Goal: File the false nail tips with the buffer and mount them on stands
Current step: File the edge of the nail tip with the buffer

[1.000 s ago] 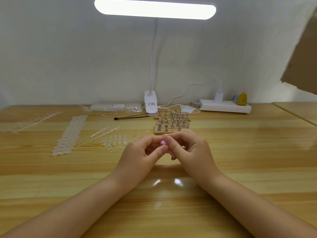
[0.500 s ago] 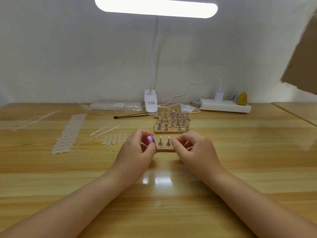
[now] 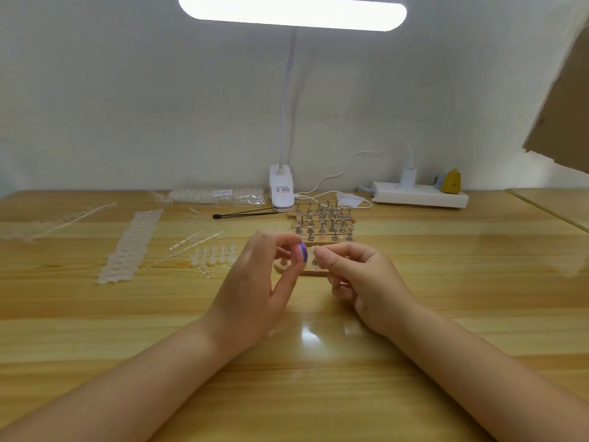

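Pink-and-purple foam is what your left hand (image 3: 255, 282) pinches between thumb and fingertips: the buffer (image 3: 300, 252), held edge-on and raised just in front of the near wooden stand strip (image 3: 306, 269); your right hand (image 3: 360, 282) sits just right of the buffer, its thumb and forefinger curled together on what looks like a clear nail tip (image 3: 315, 249), too small to make out surely; the two hands are close but not touching; the strip runs left to right on the table (image 3: 446, 282), directly behind both hands; your right hand seems the nearer to its free pegs; the fuller stand rows (image 3: 322, 223) lie farther behind the strip.
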Demonstrator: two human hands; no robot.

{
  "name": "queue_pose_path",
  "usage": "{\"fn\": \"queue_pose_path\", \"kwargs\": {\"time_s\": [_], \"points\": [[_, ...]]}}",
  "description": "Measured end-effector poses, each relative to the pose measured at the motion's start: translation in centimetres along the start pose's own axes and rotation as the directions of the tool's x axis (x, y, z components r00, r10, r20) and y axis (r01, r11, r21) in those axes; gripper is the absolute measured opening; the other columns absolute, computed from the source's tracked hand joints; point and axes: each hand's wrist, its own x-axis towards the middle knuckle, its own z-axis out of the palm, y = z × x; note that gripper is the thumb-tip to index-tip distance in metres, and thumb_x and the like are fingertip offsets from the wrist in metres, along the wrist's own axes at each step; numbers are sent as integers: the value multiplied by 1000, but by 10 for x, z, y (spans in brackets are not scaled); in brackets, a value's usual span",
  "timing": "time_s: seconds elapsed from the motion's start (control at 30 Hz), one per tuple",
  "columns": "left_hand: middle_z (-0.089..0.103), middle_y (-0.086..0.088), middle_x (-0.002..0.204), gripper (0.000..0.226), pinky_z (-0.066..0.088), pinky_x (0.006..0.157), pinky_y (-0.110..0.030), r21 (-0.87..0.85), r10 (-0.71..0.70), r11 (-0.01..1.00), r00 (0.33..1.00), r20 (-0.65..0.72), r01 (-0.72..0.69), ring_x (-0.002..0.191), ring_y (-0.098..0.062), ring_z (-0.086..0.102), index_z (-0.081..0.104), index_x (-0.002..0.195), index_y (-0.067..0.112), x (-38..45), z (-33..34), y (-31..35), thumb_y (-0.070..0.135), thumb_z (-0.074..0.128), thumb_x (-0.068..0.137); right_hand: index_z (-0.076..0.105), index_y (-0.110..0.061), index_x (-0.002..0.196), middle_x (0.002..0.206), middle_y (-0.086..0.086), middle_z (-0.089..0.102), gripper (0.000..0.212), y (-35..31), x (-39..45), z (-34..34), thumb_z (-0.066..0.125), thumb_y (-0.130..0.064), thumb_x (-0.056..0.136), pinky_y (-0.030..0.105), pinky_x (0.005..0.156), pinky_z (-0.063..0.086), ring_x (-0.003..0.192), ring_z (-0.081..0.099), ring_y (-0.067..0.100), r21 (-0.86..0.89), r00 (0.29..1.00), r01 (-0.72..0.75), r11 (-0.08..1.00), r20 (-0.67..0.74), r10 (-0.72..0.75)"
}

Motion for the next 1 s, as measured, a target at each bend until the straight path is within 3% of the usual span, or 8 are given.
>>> {"fn": "queue_pose_path", "kwargs": {"time_s": [0.1,0.23,0.3,0.4,0.57,0.73,0.9,1.0], "points": [[60,-3,98,22,46,85,-20,56,163,985,986,43,-166,92,-12,57,60,107,1,2,-1,0,4,64,86,72,-13,73,64,-1,59,9,0,1,1,73,-20,68,16,38,30,49,44,7,118,990,-75,990,128,60],[61,-11,99,23,52,81,-42,161,78,982,989,126,-98,90,-26,62,64,106,0,2,-3,-4,-5,67,83,73,-17,70,64,-3,56,8,-3,2,-1,67,-19,75,15,38,26,49,43,6,163,976,-142,976,190,110],[61,-11,100,24,51,82,-40,156,84,983,993,84,-97,90,-24,60,62,109,1,3,-5,-3,-2,64,86,73,-18,71,67,-3,57,9,-3,1,-1,66,-20,76,15,38,26,49,44,6,148,973,-144,978,204,112],[60,-12,103,27,47,87,-27,117,195,972,977,82,-204,95,-19,58,53,114,10,3,-4,1,6,59,89,72,-19,70,69,-2,58,11,-2,1,1,64,-20,77,15,39,26,49,44,6,139,970,-147,979,216,115],[63,-14,100,23,53,79,-46,193,69,977,990,126,-93,89,-30,63,65,109,1,2,-3,-2,-3,64,86,72,-18,71,71,-2,57,14,-2,1,0,62,-20,80,14,38,25,50,43,6,144,968,-152,978,223,118],[62,-12,102,32,51,82,-31,116,199,972,979,50,-204,90,-22,62,50,122,6,3,-2,2,12,57,91,71,-17,75,72,-1,60,5,2,3,-1,67,-19,75,14,37,28,49,44,5,167,972,-136,977,216,98],[64,-14,99,24,54,77,-43,236,132,960,988,81,-147,87,-28,64,64,108,-4,3,-2,-5,8,65,87,74,-16,73,73,0,62,8,2,6,-4,66,-17,75,12,35,27,49,44,5,208,971,-163,965,207,119],[65,-10,98,32,51,80,-37,190,176,966,984,16,-175,87,-23,63,54,120,1,4,-4,-4,13,60,90,75,-17,73,72,-1,63,6,3,5,-4,70,-18,71,13,35,27,49,44,4,191,973,-154,969,200,115]]}}
